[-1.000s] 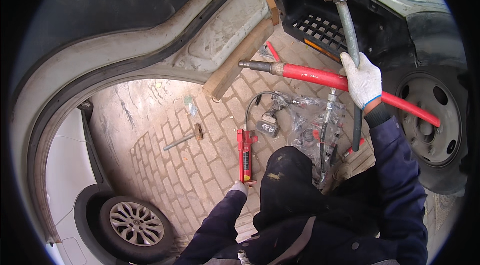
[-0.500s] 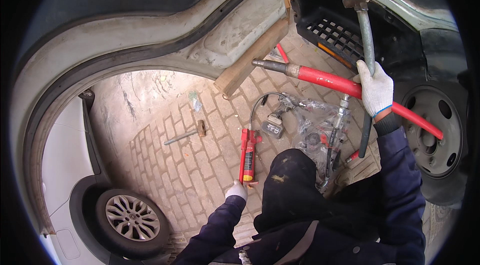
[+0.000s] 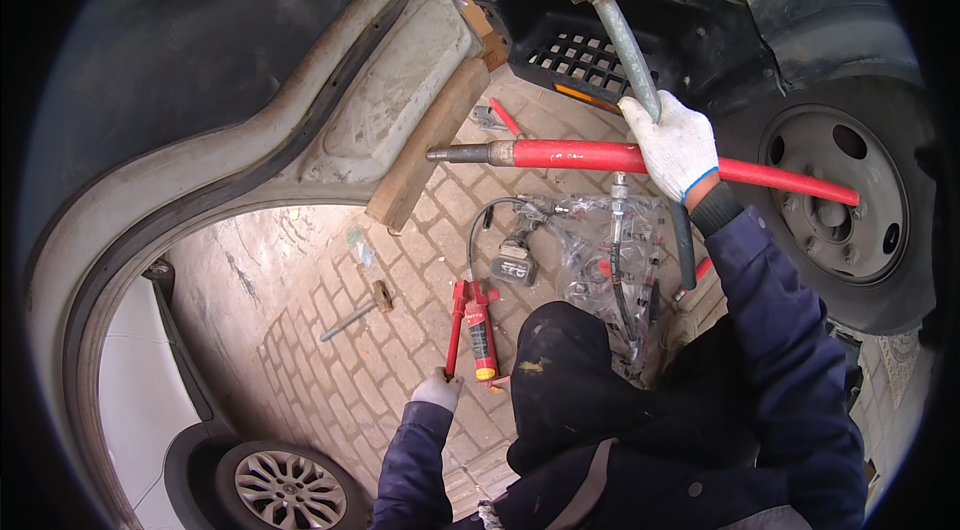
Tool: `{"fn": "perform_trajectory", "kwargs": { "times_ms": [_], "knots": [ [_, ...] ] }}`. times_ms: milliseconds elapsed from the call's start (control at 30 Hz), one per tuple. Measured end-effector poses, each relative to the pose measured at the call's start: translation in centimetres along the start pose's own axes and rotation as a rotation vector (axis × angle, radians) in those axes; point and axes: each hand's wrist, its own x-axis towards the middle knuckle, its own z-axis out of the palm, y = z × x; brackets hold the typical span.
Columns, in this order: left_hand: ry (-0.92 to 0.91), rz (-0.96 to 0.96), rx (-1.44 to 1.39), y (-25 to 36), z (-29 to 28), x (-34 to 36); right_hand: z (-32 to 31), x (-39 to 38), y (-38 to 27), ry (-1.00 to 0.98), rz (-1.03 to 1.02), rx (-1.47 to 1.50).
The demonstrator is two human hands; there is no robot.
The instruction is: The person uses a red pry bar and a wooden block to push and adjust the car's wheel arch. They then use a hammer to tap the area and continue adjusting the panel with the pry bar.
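Observation:
My left hand [image 3: 437, 390], in a white glove, is closed round the end of the red lever of a hydraulic hand pump [image 3: 481, 338] on the brick paving. The lever stands angled away from the pump's body. My right hand [image 3: 678, 142], also gloved, is closed on the grey handle of a hammer [image 3: 627, 48], its head pointing up and away. Under that hand passes a long red hydraulic ram [image 3: 565, 154]; whether the hand also grips it is hidden. The ram's dark tip lies at a wooden beam [image 3: 422, 150], and a hose fitting [image 3: 619, 210] hangs below it.
A vehicle's bare body panel [image 3: 370, 95] curves along the left, and a black step [image 3: 585, 60] and steel wheel [image 3: 832, 192] stand at the right. On the paving lie another hammer [image 3: 350, 318], a cordless tool [image 3: 515, 255] and clear plastic wrapping [image 3: 585, 250].
The view has shifted, moving most things leftward in the picture. The pump lever has swung out from the body, with my left hand still on it. My right hand keeps hold of the hammer.

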Motion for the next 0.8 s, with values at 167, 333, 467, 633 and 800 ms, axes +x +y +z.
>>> {"fn": "perform_trajectory", "kwargs": {
  "times_ms": [167, 333, 467, 633, 800],
  "knots": [
    [0.016, -0.138, 0.16, 2.2, 3.7, -1.6, 0.0, 0.1, -0.1, 0.003, -0.001, -0.014],
    [0.018, -0.177, 0.127, 0.8, 11.2, 0.8, 0.0, 0.1, 0.0, -0.024, 0.015, -0.023],
    [-0.006, -0.152, 0.093, -0.4, 14.1, 3.1, 0.0, 0.1, 0.1, -0.02, -0.004, -0.036],
    [-0.068, -0.08, 0.105, -0.7, 7.3, 2.3, -0.3, 0.2, 0.1, -0.043, -0.007, -0.081],
    [-0.016, -0.036, 0.029, 1.5, -0.5, -0.8, -0.4, 0.1, -0.1, -0.047, 0.003, -0.042]
  ]
}}
